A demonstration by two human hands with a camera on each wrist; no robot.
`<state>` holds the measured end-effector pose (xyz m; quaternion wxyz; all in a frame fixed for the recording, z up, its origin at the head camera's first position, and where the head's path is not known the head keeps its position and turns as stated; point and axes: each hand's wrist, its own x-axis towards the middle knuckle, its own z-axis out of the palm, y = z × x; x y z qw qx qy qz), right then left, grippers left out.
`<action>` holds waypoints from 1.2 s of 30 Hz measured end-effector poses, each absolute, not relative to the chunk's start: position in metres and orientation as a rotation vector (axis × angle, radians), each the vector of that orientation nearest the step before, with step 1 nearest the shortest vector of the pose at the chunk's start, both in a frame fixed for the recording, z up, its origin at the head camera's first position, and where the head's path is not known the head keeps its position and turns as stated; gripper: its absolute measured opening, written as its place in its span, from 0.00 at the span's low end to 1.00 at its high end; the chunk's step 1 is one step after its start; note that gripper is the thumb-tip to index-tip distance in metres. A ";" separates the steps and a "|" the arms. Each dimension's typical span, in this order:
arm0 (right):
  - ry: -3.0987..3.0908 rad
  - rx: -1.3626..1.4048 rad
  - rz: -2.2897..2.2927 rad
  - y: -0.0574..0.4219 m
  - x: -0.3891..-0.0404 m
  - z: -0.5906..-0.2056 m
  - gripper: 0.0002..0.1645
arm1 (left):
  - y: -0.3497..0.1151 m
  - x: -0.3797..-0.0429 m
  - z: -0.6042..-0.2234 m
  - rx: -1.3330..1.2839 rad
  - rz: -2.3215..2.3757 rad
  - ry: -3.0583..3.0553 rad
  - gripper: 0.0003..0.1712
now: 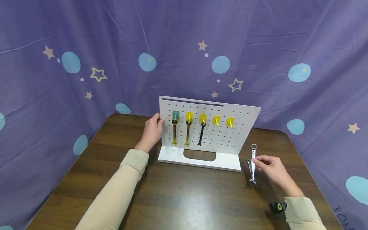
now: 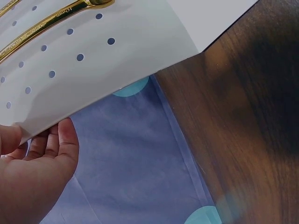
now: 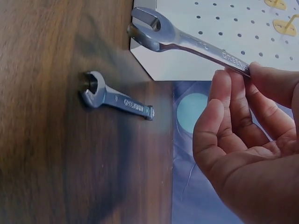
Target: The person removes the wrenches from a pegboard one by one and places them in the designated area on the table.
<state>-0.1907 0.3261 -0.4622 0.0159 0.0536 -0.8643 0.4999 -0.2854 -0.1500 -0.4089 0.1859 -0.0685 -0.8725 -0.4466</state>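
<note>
My left hand [image 1: 152,129] grips the left edge of a white pegboard stand [image 1: 244,127], thumb in front and fingers behind, as the left wrist view shows. At the right of the stand, my right hand [image 1: 271,167] pinches a silver combination wrench [image 3: 201,46] mid-shaft, its ring end up and open end down. A shorter silver combination wrench [image 3: 124,102] lies on the table beneath it. Two gold wrenches [image 1: 174,134] and a black wrench [image 1: 202,134] hang by their ring ends from the three left hooks. Two yellow hooks [image 1: 216,120] at the right of the row hold nothing.
The stand's white base [image 1: 172,155], with a cut-out at its middle, sits on a brown wooden table [image 1: 184,198]. Purple curtain [image 1: 178,76] with stars and blue dots surrounds the back and sides. A black band is on my right wrist.
</note>
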 end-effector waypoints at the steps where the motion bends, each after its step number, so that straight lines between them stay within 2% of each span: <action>1: -2.693 0.165 1.543 0.327 -0.191 -0.462 0.16 | -0.150 -0.286 -0.409 -0.192 -1.258 -2.458 0.07; 36: -2.770 -0.022 1.475 0.351 -0.187 -0.471 0.20 | -0.149 -0.287 -0.410 -0.198 -1.243 -2.435 0.07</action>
